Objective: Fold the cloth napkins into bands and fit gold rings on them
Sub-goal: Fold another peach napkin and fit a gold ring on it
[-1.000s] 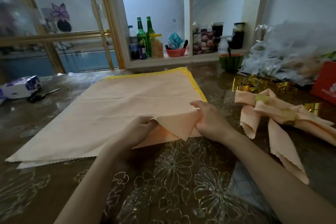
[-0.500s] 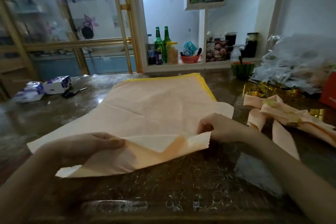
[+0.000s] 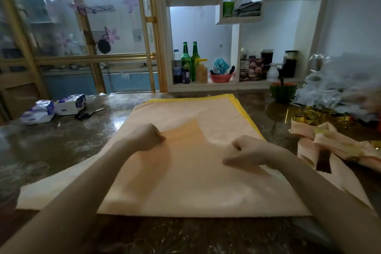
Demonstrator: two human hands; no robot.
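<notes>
A peach cloth napkin [image 3: 198,189] is doubled over on a stack of flat napkins [image 3: 191,111] on the table. Its folded edge lies toward me and its free edge runs between my hands. My left hand [image 3: 148,137] grips that free edge at the left, fingers curled. At the right, my right hand [image 3: 245,150] pinches the same edge. Folded napkins with gold rings [image 3: 338,146] lie at the right edge of the table.
A yellow cloth edge [image 3: 241,107] shows under the stack. Tissue packs [image 3: 53,107] and scissors [image 3: 88,114] lie at the far left. A watermelon-style bowl [image 3: 282,91], gold foil [image 3: 321,118] and crumpled plastic wrap [image 3: 340,80] crowd the far right. Shelves with bottles stand behind.
Both hands lifted the near edge of the top napkin and carried it away from me, folding the cloth over onto itself. The camera tilted up.
</notes>
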